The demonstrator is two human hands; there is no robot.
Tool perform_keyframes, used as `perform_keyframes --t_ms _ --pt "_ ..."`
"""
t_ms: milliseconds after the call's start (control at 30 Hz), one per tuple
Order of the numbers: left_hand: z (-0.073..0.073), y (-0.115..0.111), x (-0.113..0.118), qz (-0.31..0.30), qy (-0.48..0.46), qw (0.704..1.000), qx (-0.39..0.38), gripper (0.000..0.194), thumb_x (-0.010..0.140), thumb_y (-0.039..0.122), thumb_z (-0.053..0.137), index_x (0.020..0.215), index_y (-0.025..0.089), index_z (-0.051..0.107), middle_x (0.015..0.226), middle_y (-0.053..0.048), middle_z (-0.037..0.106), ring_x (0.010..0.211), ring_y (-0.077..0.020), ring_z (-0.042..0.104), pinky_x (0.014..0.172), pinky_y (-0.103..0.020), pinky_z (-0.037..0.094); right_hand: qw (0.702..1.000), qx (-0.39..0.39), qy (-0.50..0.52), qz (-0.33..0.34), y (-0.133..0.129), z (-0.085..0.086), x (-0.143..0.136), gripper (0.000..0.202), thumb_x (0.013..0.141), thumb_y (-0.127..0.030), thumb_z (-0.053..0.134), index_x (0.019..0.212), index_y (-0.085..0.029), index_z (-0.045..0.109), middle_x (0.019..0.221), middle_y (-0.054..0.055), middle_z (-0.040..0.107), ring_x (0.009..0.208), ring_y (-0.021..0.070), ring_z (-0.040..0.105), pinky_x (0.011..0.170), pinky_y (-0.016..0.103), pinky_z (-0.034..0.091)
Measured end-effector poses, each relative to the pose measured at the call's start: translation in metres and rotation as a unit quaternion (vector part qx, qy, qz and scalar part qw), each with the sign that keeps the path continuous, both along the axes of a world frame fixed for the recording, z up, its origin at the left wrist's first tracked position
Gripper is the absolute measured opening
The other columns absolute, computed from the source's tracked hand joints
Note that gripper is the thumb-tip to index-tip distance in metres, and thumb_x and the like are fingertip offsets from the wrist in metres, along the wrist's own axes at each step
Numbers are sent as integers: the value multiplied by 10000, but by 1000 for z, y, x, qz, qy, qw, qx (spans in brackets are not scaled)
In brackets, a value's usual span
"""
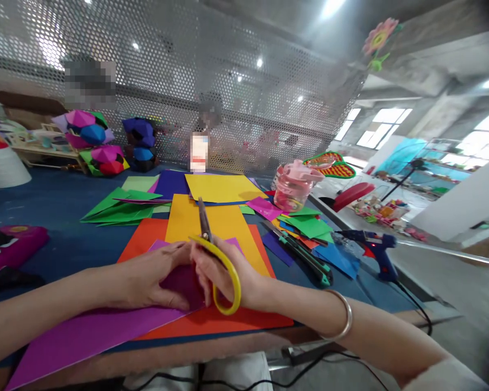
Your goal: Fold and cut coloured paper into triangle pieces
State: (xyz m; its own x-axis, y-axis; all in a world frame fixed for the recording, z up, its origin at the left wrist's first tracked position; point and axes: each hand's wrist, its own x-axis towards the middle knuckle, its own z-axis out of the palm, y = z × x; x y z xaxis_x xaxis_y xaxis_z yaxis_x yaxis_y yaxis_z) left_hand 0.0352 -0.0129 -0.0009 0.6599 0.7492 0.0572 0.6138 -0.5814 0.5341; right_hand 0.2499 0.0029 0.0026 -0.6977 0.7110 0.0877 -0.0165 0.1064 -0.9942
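A pair of scissors with yellow handles is in my right hand. Its dark blades point away from me, over the yellow-orange paper. My left hand rests on a purple sheet of paper, thumb spread from the fingers. Its fingertips meet my right hand at the middle of the sheet. My right fingers curl close to the purple paper; whether they touch it I cannot tell. One corner of the purple sheet hangs past the table's front edge. Orange-red paper lies underneath.
Green folded papers and a yellow sheet lie ahead. To the right are a utility knife, paper scraps, a pink-lidded jar and a blue glue gun. Paper polyhedra stand at the back left.
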Motion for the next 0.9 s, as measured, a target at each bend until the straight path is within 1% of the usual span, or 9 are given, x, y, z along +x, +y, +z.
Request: perform_keyframes --t_ms 67,133,233,300,367,467,633,800,900 --pt "2 -1 1 -1 13 1000 -18 709 824 527 758 1434 278 497 1348 -51 633 1191 -317 618 1018 -388 493 1000 7 -2 28 -4 -3 -4 411 866 -623 644 920 -236 515 565 -72 565 420 114 559 407 206 447" --pt "0 -1 0 -2 29 999 -28 743 846 557 724 1479 279 452 1470 -76 546 1307 -348 541 1087 -423 443 1000 -11 11 27 0 -5 1 416 881 -637 610 913 -236 506 549 -82 539 406 106 535 394 198 442" --pt "-12 0 -6 1 24 999 -31 960 873 617 670 1613 341 124 1632 -73 342 1486 -361 321 1180 -489 322 998 -56 17 -19 13 -8 20 395 901 -611 590 849 -233 487 529 -96 489 376 86 468 362 183 427" --pt "-19 1 -10 -5 11 999 -41 1051 887 613 661 1602 380 -73 1643 -49 319 1524 -331 239 1207 -515 258 995 -73 6 -65 24 -8 36 390 897 -581 613 803 -232 465 529 -100 464 367 76 431 338 173 419" --pt "-22 1 -11 -16 6 999 -51 1072 895 601 661 1582 402 -138 1637 -34 332 1536 -315 203 1220 -534 209 992 -74 1 -99 34 -8 50 413 882 -583 633 775 -236 436 516 -110 425 352 71 395 309 168 405" --pt "-18 1 -9 -16 13 998 -60 1046 900 613 648 1585 411 -117 1639 -30 326 1540 -330 175 1221 -566 167 991 -68 -7 -115 44 -9 66 427 882 -596 631 782 -240 416 512 -122 405 331 69 371 282 171 397" --pt "-10 0 -3 -10 9 998 -68 1054 891 638 641 1593 384 -104 1622 -42 360 1525 -353 221 1202 -565 206 990 -44 -14 -136 43 -5 70 395 881 -569 652 816 -238 445 533 -116 450 343 82 425 296 190 420" --pt "-5 -2 -2 -18 18 998 -52 1080 884 655 636 1609 312 -86 1632 -95 334 1501 -359 283 1175 -520 285 987 4 -5 -163 22 9 47 349 920 -528 625 807 -228 486 512 -74 517 398 94 477 386 190 415" --pt "2 -3 0 -11 22 1000 -9 1048 807 680 704 1614 292 160 1631 -105 339 1458 -373 365 1147 -467 354 991 19 -11 -132 8 10 21 322 939 -508 596 809 -231 494 521 -62 529 420 103 492 417 211 397"
